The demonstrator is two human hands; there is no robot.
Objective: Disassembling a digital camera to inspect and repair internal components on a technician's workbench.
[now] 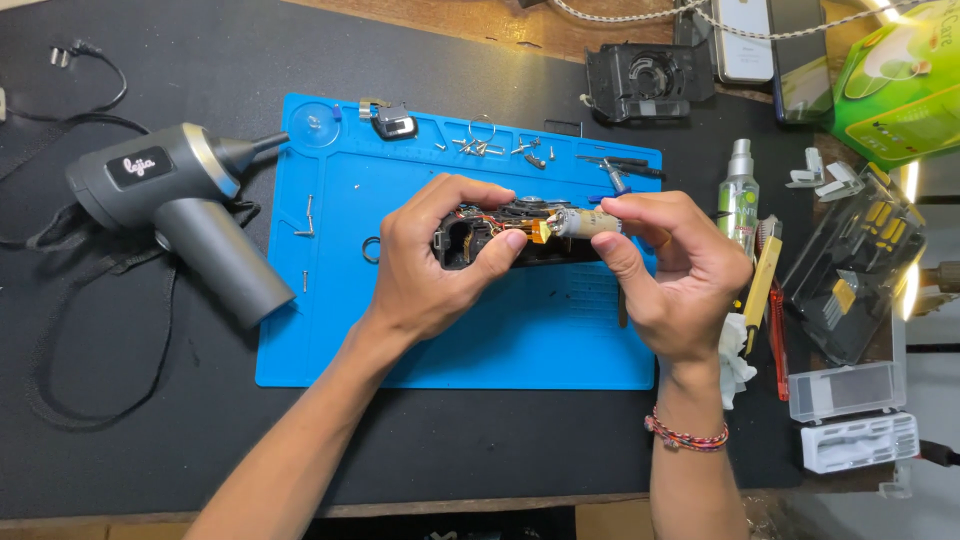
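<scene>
My left fingers (500, 245) clamp the opened camera body (500, 235) above the blue mat (330, 340); my right fingers (610, 250) pinch its pale cylinder (585, 224). I should grip steadily and ease gently, sparing the orange ribbon (540, 232).

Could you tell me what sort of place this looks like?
Probably a small electronics repair bench: a blue work mat strewn with loose screws, a grey handheld blower, and both hands, left and right, holding an opened device.
</scene>
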